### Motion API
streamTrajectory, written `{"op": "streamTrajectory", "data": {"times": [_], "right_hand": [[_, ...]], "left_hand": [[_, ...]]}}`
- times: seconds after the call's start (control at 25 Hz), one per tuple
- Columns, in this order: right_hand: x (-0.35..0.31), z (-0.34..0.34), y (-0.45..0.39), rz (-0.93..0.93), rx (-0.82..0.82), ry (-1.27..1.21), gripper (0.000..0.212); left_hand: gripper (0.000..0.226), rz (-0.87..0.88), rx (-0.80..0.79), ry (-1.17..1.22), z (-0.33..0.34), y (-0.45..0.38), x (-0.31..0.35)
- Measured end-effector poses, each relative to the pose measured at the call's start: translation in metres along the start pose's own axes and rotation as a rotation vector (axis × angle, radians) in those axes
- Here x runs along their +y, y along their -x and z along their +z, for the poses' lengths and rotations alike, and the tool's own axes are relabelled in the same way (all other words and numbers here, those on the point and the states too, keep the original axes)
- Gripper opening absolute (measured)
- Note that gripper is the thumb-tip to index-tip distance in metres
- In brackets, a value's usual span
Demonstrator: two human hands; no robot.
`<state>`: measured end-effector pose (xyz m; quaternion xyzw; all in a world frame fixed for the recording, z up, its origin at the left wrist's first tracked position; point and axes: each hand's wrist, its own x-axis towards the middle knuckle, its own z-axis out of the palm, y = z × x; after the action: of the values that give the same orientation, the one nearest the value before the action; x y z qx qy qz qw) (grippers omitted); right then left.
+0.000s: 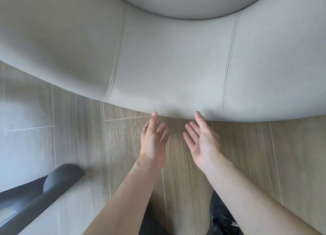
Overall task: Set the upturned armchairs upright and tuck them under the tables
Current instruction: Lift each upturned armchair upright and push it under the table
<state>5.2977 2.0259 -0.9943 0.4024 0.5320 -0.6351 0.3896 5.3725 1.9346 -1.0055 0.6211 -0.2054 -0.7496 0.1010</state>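
Pale grey upholstered armchair (167, 58) fills the upper half of the frame, its curved padded edge sweeping from middle left down to centre and out at the right; two stitched seams run down the panel. A rounder cushioned part shows at top centre. Below that edge, wood-look plank floor (79, 128) lies bare across the middle band, open on both sides of the arms. Dark grey rounded bar (44, 190), part of some other furniture, angles in at lower left, well apart from the hands. No writing or label readable anywhere. Left hand (153, 139) and right hand (202, 139) are both spread open, fingers apart, gripping nothing, palms turned towards each other just under the armchair's lowest edge. Fingertips of each sit right at that edge; actual contact cannot be told. Dark clothing (222, 217) at bottom centre, blurred.
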Motion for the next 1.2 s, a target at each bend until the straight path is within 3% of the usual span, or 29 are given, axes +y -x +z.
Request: {"op": "streamTrajectory", "data": {"times": [0.12,0.28,0.4,0.64,0.8,0.96,1.2], "right_hand": [[0.009,-0.002,-0.028,0.028,-0.003,-0.03,0.037],[0.01,0.0,-0.051,-0.01,-0.054,-0.078,0.057],[0.015,0.004,-0.064,-0.016,-0.051,-0.036,0.048],[0.012,0.022,-0.077,-0.145,0.017,-0.163,0.074],[0.013,0.023,-0.082,-0.15,0.051,-0.208,0.059],[0.005,0.02,-0.08,-0.097,0.037,-0.2,0.059],[-0.016,0.002,-0.049,-0.074,0.067,-0.155,0.05]], "left_hand": [[0.066,0.001,0.001,0.025,-0.005,-0.027,-0.014],[0.066,0.109,-0.034,0.1,-0.011,-0.067,-0.001],[0.063,0.12,-0.042,0.109,-0.012,-0.088,0.007],[0.065,0.185,0.155,0.148,0.013,-0.099,0.022],[0.07,0.075,0.155,0.212,0.02,-0.099,0.035],[0.039,0.022,0.067,0.193,0.002,-0.1,0.054],[0.044,-0.008,0.05,0.079,-0.008,-0.064,0.054]]}}
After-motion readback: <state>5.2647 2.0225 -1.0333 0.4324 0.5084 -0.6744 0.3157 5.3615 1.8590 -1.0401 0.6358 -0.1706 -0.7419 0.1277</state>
